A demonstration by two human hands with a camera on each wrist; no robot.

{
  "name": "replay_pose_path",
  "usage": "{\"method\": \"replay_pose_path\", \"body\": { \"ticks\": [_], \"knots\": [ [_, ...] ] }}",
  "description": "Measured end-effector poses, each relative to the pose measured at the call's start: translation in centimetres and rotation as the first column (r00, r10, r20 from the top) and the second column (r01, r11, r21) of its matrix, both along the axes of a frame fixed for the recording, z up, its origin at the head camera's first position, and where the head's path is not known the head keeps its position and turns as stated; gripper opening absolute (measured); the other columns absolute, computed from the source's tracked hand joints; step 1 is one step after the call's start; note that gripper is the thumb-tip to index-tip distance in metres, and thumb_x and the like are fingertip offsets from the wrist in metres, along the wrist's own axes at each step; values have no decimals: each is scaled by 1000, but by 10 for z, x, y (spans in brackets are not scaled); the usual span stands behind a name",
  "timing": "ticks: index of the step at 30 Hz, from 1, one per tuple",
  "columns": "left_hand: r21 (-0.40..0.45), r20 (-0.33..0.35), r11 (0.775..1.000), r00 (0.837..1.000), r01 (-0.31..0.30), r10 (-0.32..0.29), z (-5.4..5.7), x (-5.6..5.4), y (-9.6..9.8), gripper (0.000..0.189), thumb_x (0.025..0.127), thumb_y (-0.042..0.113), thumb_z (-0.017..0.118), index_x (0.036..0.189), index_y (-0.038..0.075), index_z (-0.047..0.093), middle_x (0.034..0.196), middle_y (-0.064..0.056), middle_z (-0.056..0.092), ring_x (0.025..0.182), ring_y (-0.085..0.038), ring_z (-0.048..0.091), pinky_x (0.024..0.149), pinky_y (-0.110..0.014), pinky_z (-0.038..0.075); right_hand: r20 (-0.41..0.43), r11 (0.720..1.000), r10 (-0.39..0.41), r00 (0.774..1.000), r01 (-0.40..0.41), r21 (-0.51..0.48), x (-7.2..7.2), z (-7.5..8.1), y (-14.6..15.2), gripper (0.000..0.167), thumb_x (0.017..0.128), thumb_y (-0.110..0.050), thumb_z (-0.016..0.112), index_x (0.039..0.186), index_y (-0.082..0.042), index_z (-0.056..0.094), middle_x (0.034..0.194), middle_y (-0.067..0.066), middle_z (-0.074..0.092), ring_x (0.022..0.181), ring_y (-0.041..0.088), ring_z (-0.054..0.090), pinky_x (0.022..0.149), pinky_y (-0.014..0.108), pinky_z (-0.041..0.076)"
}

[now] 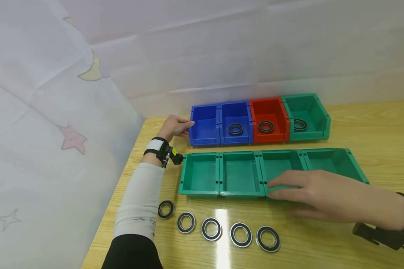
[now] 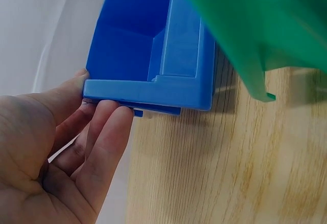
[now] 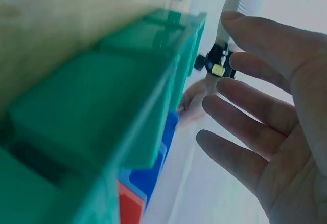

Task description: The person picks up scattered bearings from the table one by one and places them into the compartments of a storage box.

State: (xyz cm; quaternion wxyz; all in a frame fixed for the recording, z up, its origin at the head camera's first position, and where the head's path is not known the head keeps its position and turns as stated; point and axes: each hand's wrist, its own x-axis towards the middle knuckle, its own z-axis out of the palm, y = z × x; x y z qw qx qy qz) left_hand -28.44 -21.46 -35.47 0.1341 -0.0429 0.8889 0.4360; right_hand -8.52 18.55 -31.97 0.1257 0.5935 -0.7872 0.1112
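Observation:
At the left end of the back row, my left hand (image 1: 176, 126) pinches the side of the end blue bin (image 1: 205, 141). In the left wrist view its thumb lies on the edge of the blue bin (image 2: 127, 55) and the fingers curl beneath. My right hand (image 1: 309, 190) hovers over the right half of the front row of green bins (image 1: 241, 194), its fingers spread and holding nothing. The right wrist view shows these same fingers (image 3: 245, 121) beside the green bin walls (image 3: 97, 106). Part of the front row is hidden behind the right hand.
A bearing lies in the second blue bin (image 1: 235, 141), the red bin (image 1: 272, 138) and the back green bin (image 1: 309, 135). Several bearings (image 1: 211, 238) line the wooden table (image 1: 195, 257) in front. A patterned cloth (image 1: 205, 56) hangs behind.

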Motion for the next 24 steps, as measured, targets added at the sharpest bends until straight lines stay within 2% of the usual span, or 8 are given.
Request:
{"method": "replay_pose_path", "body": {
  "ticks": [4, 7, 11, 17, 24],
  "knots": [
    [-3, -6, 1000, 1000, -2, 2, -1, 0, 0, 41, 95, 32, 67, 125, 3, 69, 87, -9, 68, 67, -12, 67, 88, -43, 60, 52, 1000, 18, 998, -17, -12, 15, -11, -2, 42, 91, -42, 71, 130, -29, 62, 127, -13, 62, 107, 6, 65, 83, 17, 57],
    [-4, -8, 1000, 1000, -3, 3, -1, 0, 0, 41, 96, 32, 66, 125, 3, 68, 89, -11, 68, 68, -12, 67, 89, -45, 60, 120, 999, 32, 992, -31, -8, 23, -19, -5, 51, 83, -38, 79, 130, -28, 62, 125, -13, 63, 106, 5, 64, 82, 17, 57],
    [-1, -2, 1000, 1000, -2, 2, 0, 1, 1, 42, 96, 32, 66, 126, 3, 68, 94, -12, 68, 70, -13, 67, 90, -44, 60, 196, 999, 41, 980, -43, 4, 30, -30, -7, 51, 82, -35, 80, 129, -30, 62, 126, -12, 63, 106, 6, 64, 82, 18, 58],
    [-3, 7, 1000, 1000, -5, 5, 0, 1, 1, 42, 96, 33, 66, 126, 4, 68, 93, -11, 68, 71, -14, 68, 88, -43, 60, 234, 997, 73, 969, -79, 19, 36, -48, -10, 49, 81, -35, 80, 126, -31, 63, 129, -9, 61, 110, 8, 63, 82, 22, 59],
    [-10, -6, 1000, 1000, -4, 4, 1, 2, 2, 42, 96, 33, 66, 126, 3, 68, 93, -12, 68, 72, -14, 68, 87, -42, 61, 279, 998, 37, 959, -51, 43, 41, -61, -13, 52, 79, -38, 81, 127, -37, 61, 134, -10, 58, 113, 9, 61, 83, 29, 61]
  ]
}}
